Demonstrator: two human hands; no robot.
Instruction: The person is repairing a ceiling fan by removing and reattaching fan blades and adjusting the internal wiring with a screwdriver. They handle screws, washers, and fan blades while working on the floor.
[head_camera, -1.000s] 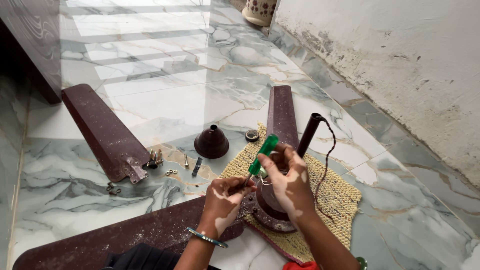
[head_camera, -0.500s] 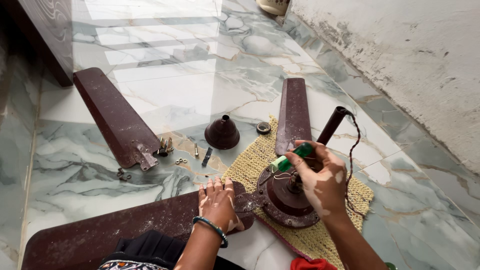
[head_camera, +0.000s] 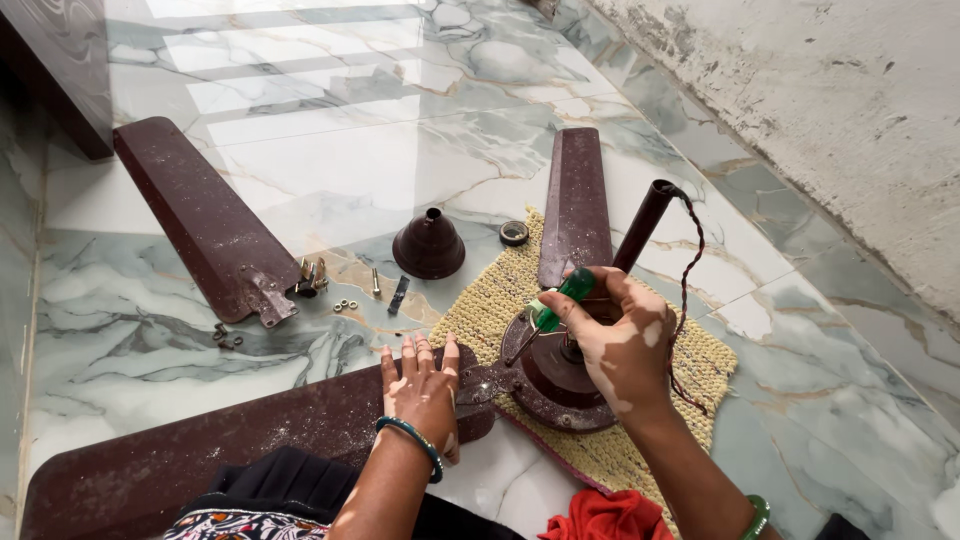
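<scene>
Ceiling fan motor (head_camera: 555, 375), a round dark-brown metal housing, lay on a woven straw-coloured mat (head_camera: 650, 400) on the glossy marble-patterned floor (head_camera: 300, 140). Judging by the layout, the work stood partway: one long, flat, dusty blade (head_camera: 205, 225) lay detached to the left of the motor, while a second blade (head_camera: 578, 200) beyond the motor and a third blade (head_camera: 200, 450) on its near left appeared joined to it. Loose screws and washers (head_camera: 345, 303), a bell-shaped cover (head_camera: 428, 245) and a small ring (head_camera: 514, 233) lay between the detached blade and the motor. The right hand (head_camera: 625, 345) gripped a green-handled screwdriver (head_camera: 555, 305), its tip angled down at the motor's left rim. The left hand (head_camera: 425, 385) lay flat, fingers spread, pressing the third blade just beside the motor. A rod (head_camera: 640, 225) with twisted wire rose from the motor.
</scene>
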